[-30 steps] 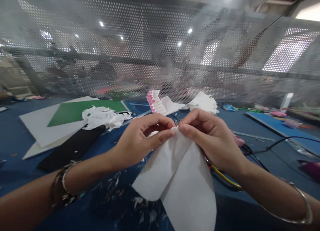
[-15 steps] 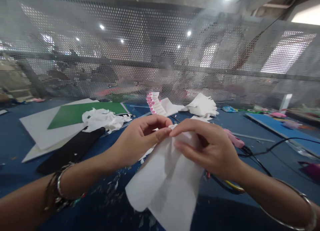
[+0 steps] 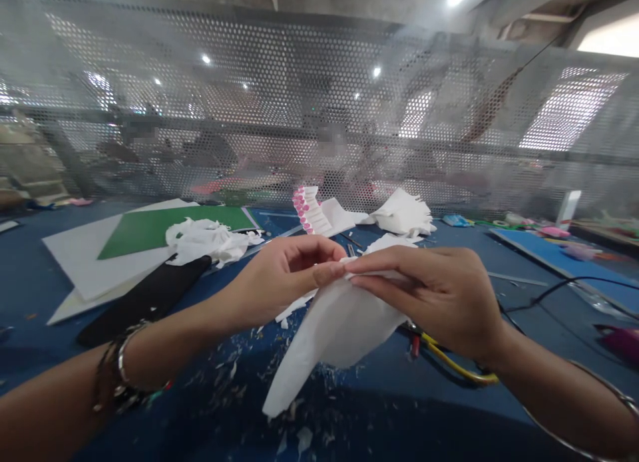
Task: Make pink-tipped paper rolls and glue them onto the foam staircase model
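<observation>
A soft white sheet of paper (image 3: 339,325) hangs from my fingertips over the middle of the table, gathered at its top edge. My left hand (image 3: 289,275) pinches that gathered edge between thumb and fingers. Right beside it, my right hand (image 3: 434,295) grips the same edge between thumb and forefinger, its other fingers curled behind. The sheet's lower part droops toward me, its left tip pointing down. Below my right hand lies a tool with yellow handles (image 3: 449,362), partly covered by the hand.
Crumpled white scraps (image 3: 210,241), a green sheet (image 3: 150,229) and a black flat piece (image 3: 144,302) lie left. Pink-edged pleated paper (image 3: 312,209) and a fringed white stack (image 3: 403,212) are behind. A blue board (image 3: 559,259) and black cable (image 3: 559,292) lie right. Perforated metal panel stands behind.
The sheet has shifted in my fingers; its lower part has swung up and folded, so less hangs down. My right hand has moved slightly right and down, uncovering more of the yellow-handled tool.
</observation>
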